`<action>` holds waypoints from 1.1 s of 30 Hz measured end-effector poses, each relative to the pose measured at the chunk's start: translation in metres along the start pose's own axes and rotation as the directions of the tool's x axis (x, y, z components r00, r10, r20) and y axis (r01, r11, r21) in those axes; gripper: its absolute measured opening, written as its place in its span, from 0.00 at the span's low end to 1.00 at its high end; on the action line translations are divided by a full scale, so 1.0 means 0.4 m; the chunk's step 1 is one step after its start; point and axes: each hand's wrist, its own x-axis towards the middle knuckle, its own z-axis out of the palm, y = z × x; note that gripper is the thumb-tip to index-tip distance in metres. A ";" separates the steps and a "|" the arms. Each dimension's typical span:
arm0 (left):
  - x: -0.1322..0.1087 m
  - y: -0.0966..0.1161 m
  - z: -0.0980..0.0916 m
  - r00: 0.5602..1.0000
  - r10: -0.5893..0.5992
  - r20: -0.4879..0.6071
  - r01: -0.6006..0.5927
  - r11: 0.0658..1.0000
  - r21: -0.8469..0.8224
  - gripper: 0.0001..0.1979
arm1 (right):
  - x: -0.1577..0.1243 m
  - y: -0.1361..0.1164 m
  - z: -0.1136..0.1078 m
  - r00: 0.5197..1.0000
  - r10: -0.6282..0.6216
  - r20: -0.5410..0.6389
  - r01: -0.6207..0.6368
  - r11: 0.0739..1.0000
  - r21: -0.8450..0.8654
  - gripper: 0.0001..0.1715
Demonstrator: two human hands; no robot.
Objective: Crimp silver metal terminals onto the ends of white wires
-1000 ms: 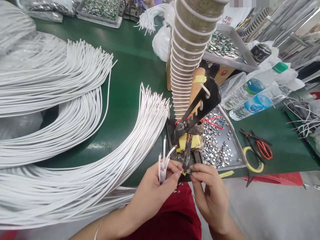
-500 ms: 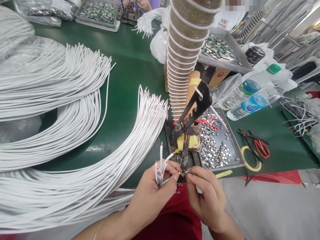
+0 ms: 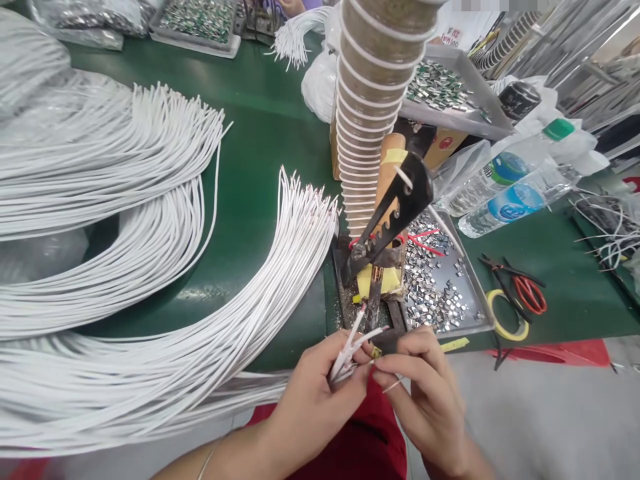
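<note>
Several white cables (image 3: pixel 345 352) with reddish tips stick up from my left hand (image 3: pixel 323 393), whose fingers are wrapped round them. My right hand (image 3: pixel 425 387) is pinched close beside the left fingertips, with a thin pale strand or wire showing below its fingers; what its fingertips hold is too small to make out. Both hands are just in front of a soldering iron (image 3: pixel 374 297) fixed in a stand with yellow tape. A black serrated metal bracket (image 3: pixel 400 213) is mounted above it, against a ribbed hose (image 3: pixel 367 120).
A tray of small metal parts (image 3: pixel 480 313) lies right of the stand, near pliers (image 3: pixel 510 273), a tape roll (image 3: pixel 493 327) and water bottles (image 3: pixel 520 200). Large white cable bundles (image 3: pixel 200 360) cover the left. A person's hand (image 3: pixel 291 7) shows at the top.
Both hands have shifted slightly right and down, away from the iron's tip. The cables in my left hand now lean right, and a thin strand shows under my right fingers.
</note>
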 end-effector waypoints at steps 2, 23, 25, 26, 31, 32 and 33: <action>-0.002 -0.006 0.003 0.999 0.043 0.026 -0.044 0.997 0.055 0.07 | 0.003 -0.006 0.000 0.999 0.006 0.044 -0.007 1.000 0.019 0.10; -0.016 -0.021 -0.014 0.992 0.032 0.120 -0.039 0.998 0.056 0.09 | 0.010 0.011 -0.029 0.976 0.136 0.169 -0.183 0.935 0.303 0.04; -0.019 -0.025 -0.015 0.994 0.035 0.100 -0.043 0.996 0.076 0.11 | 0.010 0.024 -0.039 0.974 0.169 0.149 -0.202 0.948 0.245 0.07; -0.020 -0.027 -0.016 0.996 0.042 0.083 -0.049 0.995 0.087 0.11 | 0.011 0.035 -0.048 0.975 0.190 0.116 -0.209 0.961 0.181 0.08; -0.028 -0.032 -0.027 0.999 0.052 0.002 -0.052 0.991 0.127 0.09 | 0.015 0.140 -0.105 0.967 0.251 -0.037 -0.253 0.939 -0.235 0.09; -0.028 -0.031 -0.029 0.999 0.045 -0.014 -0.043 0.991 0.124 0.08 | 0.014 0.162 -0.114 0.968 0.251 -0.015 -0.245 0.927 -0.282 0.09; -0.027 -0.030 -0.031 0.999 0.037 -0.024 -0.034 0.993 0.113 0.07 | 0.013 0.181 -0.121 0.968 0.249 0.014 -0.232 0.920 -0.314 0.09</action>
